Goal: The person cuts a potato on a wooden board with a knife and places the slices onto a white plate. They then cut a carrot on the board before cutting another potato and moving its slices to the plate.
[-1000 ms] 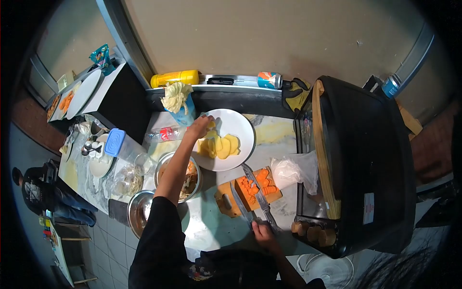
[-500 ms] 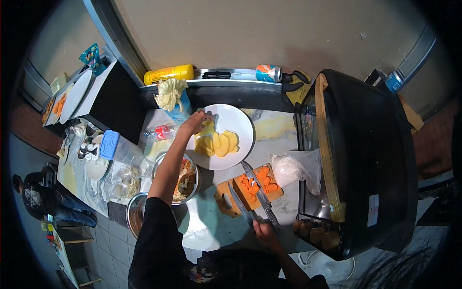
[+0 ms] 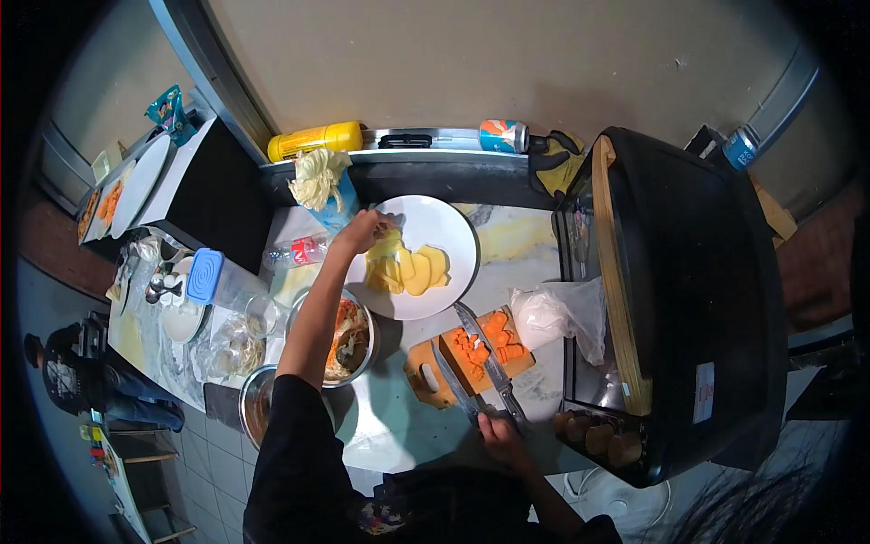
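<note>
My left hand [image 3: 365, 230] is over the left rim of a large white plate [image 3: 453, 231], its fingers bent together. Whatever they pinch is too small or hidden to name. Just below the fingers, pale yellow slices, seemingly potato [image 3: 417, 272], lie overlapping on the plate. My right hand [image 3: 501, 437] grips the handle of a kitchen knife [image 3: 456, 381], whose blade rests over a wooden cutting board [image 3: 426, 385]. A second knife [image 3: 494, 367] lies across the same board, beside chopped orange pieces, likely carrot [image 3: 500, 331].
Right stands a black oven [image 3: 698, 299], with a plastic bag of white powder [image 3: 544, 319] beside it. Below my left forearm sit a metal bowl of food [image 3: 358, 335] and another bowl [image 3: 256, 403]. A plastic bottle [image 3: 297, 252] lies near the blue container [image 3: 337, 213]. Far left, a person [image 3: 68, 372] stands.
My left hand has shifted very slightly left at the plate's rim. My right hand and the knife look almost unmoved.
</note>
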Tool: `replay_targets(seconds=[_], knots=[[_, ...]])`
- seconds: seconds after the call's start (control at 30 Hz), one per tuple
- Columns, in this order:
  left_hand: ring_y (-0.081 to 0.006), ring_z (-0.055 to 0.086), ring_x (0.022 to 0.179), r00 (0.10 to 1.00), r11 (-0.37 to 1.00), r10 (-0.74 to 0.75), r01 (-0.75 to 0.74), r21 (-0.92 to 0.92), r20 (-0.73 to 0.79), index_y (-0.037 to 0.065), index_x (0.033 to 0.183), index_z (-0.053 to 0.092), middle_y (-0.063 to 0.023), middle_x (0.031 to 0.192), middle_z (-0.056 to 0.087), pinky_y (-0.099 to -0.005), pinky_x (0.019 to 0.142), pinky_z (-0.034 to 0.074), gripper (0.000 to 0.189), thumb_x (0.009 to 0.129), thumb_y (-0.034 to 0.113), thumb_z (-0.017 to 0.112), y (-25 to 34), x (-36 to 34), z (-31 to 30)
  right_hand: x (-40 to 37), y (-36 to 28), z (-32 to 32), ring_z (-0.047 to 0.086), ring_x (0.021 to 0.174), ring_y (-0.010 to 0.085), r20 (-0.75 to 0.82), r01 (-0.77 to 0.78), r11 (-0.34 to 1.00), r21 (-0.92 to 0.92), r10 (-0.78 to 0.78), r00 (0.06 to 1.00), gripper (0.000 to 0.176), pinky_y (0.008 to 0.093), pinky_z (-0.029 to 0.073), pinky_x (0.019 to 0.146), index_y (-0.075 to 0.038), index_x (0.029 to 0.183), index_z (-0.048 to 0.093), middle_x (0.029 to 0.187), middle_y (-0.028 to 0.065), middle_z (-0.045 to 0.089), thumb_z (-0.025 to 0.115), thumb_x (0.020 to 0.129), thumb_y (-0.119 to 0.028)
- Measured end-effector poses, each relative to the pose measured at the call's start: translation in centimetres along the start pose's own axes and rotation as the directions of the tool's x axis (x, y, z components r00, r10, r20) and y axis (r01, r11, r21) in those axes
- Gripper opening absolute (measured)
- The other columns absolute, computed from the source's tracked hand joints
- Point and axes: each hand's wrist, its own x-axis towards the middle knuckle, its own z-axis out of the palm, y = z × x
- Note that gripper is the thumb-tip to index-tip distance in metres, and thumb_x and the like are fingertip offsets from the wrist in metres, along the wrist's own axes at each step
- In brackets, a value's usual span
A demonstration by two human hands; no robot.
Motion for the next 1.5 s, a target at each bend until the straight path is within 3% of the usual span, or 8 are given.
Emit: replay_targets(seconds=[0.17, 0.23, 0.67, 0.83, 1.07, 1.13, 1.27, 1.5], knots=[[-0.0281, 0.069, 0.08, 0.994, 0.995, 0.024, -0.014, 0.094, -0.111, 0.007, 0.098, 0.073, -0.0166, 0.084, 0.07, -0.034, 0.072, 0.054, 0.035, 0.072, -0.012, 0.058, 0.4, -0.4, -0.4, 2.0, -2.1, -1.2, 0.057, 0.075, 0.0399, 0.089, -0.359, 0.913, 0.192, 0.348, 0.933, 0.019, 0.0445, 0.047, 0.065, 0.001, 0.112, 0.054, 0.082, 0.0226, 0.058, 0.051, 0.096, -0.009], [-0.0291, 0.069, 0.08, 0.99, 0.994, 0.052, -0.039, 0.098, -0.13, 0.007, 0.098, 0.073, -0.0171, 0.084, 0.07, -0.0345, 0.071, 0.054, 0.035, 0.072, -0.011, 0.059, 0.4, -0.5, -0.4, 3.3, -3.4, -2.2, 0.061, 0.075, 0.0388, 0.189, -0.613, 0.753, 0.241, 0.583, 0.79, 0.043, 0.0448, 0.045, 0.07, 0.004, 0.079, 0.059, 0.072, 0.0223, 0.061, 0.043, 0.1, -0.03], [-0.0339, 0.067, 0.081, 0.98, 0.977, 0.07, -0.029, 0.21, -0.187, 0.006, 0.098, 0.073, -0.0195, 0.086, 0.069, -0.0378, 0.074, 0.054, 0.035, 0.073, -0.011, 0.055, 0.2, 0.0, -0.5, 2.5, -3.1, -1.9, 0.058, 0.073, 0.0418, 0.179, -0.592, 0.761, 0.265, 0.564, 0.806, 0.033, 0.0489, 0.044, 0.066, 0.003, 0.095, 0.061, 0.078, 0.0248, 0.06, 0.046, 0.1, -0.026], [-0.0327, 0.068, 0.083, 0.981, 0.986, 0.045, -0.013, 0.166, -0.187, 0.007, 0.104, 0.071, -0.0183, 0.09, 0.07, -0.037, 0.075, 0.055, 0.04, 0.073, -0.013, 0.055, 1.1, 0.0, -1.2, 1.3, -2.0, -0.7, 0.057, 0.073, 0.037, 0.053, -0.294, 0.956, 0.027, 0.292, 0.955, 0.017, 0.045, 0.046, 0.061, 0.0, 0.108, 0.059, 0.081, 0.0185, 0.058, 0.056, 0.095, -0.01], [-0.0291, 0.068, 0.091, 1.0, 0.998, 0.014, -0.015, -0.054, -0.013, 0.009, 0.116, 0.066, -0.0145, 0.102, 0.069, -0.0359, 0.08, 0.055, 0.038, 0.079, -0.002, 0.064, 4.8, 0.2, -2.0, 0.6, -1.0, 0.4, 0.06, 0.073, 0.0325, -0.029, -0.391, 0.915, 0.099, 0.395, 0.918, 0.03, 0.0408, 0.046, 0.069, 0.002, 0.085, 0.061, 0.076, 0.0166, 0.061, 0.052, 0.098, -0.023], [-0.0284, 0.066, 0.093, 0.997, 1.0, -0.027, 0.026, 0.009, 0.066, 0.012, 0.114, 0.066, -0.013, 0.101, 0.068, -0.0366, 0.082, 0.054, 0.041, 0.074, 0.001, 0.07, 5.5, 0.3, -0.8, 0.6, -0.9, 0.0, 0.061, 0.073, 0.0313, -0.068, -0.137, 0.989, -0.053, 0.134, 0.989, 0.028, 0.0402, 0.047, 0.067, 0.002, 0.084, 0.061, 0.075, 0.0152, 0.063, 0.052, 0.098, -0.021], [-0.0302, 0.058, 0.105, 0.946, 0.993, -0.012, -0.026, 0.114, 0.325, 0.016, 0.107, 0.064, -0.0086, 0.109, 0.061, -0.0387, 0.091, 0.049, 0.055, 0.056, 0.015, 0.086, 5.2, 0.0, 2.2, 1.8, -2.3, -0.7, 0.062, 0.071, 0.0317, -0.076, -0.273, 0.929, 0.251, 0.3, 0.951, 0.032, 0.0405, 0.048, 0.067, 0.001, 0.081, 0.062, 0.073, 0.015, 0.064, 0.05, 0.1, -0.023], [-0.0363, 0.056, 0.106, 0.975, 0.947, 0.154, -0.192, 0.258, 0.16, 0.013, 0.109, 0.051, -0.0107, 0.108, 0.059, -0.043, 0.093, 0.046, 0.074, 0.047, 0.017, 0.092, 6.9, -2.2, 3.5, 2.5, -2.2, -1.1, 0.061, 0.066, 0.0319, 0.102, -0.471, 0.836, 0.28, 0.462, 0.881, 0.041, 0.0403, 0.045, 0.065, 0.002, 0.075, 0.059, 0.067, 0.0153, 0.061, 0.044, 0.102, -0.025]])
